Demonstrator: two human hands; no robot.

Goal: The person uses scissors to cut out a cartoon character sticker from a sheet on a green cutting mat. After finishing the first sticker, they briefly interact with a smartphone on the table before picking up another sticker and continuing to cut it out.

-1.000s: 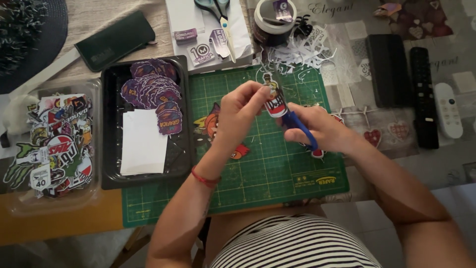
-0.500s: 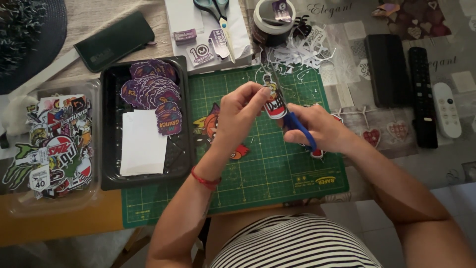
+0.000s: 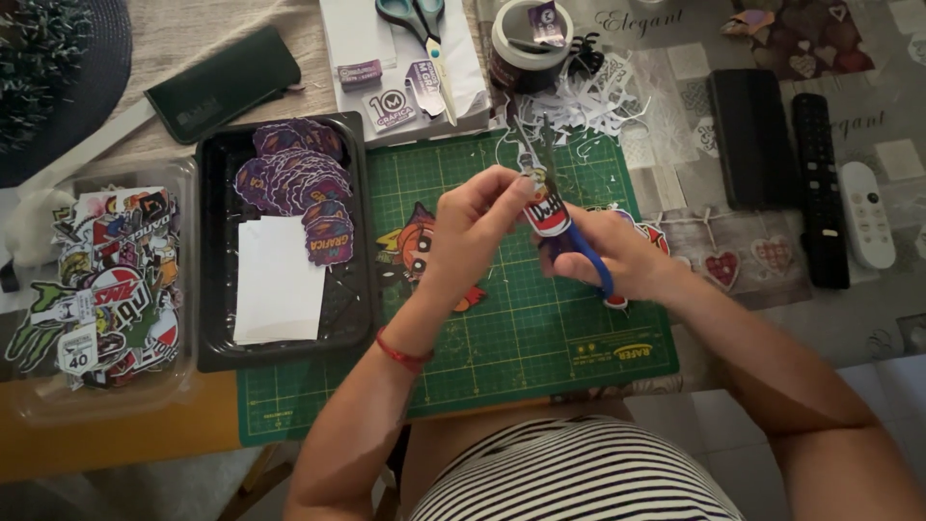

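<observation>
Sticker (image 3: 543, 209) in the middle of it all, a small red and white printed piece pinched at its edge by the fingertips of the left hand (image 3: 470, 229) and held up over the upper middle of the green cutting mat (image 3: 502, 347). Right hand (image 3: 606, 253) is closed through the blue handles of a pair of scissors (image 3: 585, 253), the blades meeting the sticker from below; whether the blades are apart or together I cannot tell, they are hidden behind the paper. My read is a trim in progress, with white border seemingly left on the piece, though it is too small to say how much. Under the hands, flat on the mat, lie two more cartoon stickers, an orange one (image 3: 422, 246) by the left wrist and a red one (image 3: 644, 236) peeking out past the right hand, probably waiting or just done. Past the mat's far edge sits a heap of white paper offcuts (image 3: 588, 101), so plenty of cutting looks finished. Off the mat's left edge, the black tray (image 3: 359, 232) holds a stack of purple round stickers (image 3: 289, 174) and a white sheet (image 3: 278, 280), and beyond it at the table's left edge a clear tub (image 3: 106, 396) is packed with assorted cut stickers. Near the far edge rest a second pair of scissors (image 3: 417, 19) with teal handles on a white box, and a roll of tape (image 3: 526, 43). Remotes (image 3: 863, 212) and a dark case lie towards the right edge, well apart from the work.
</observation>
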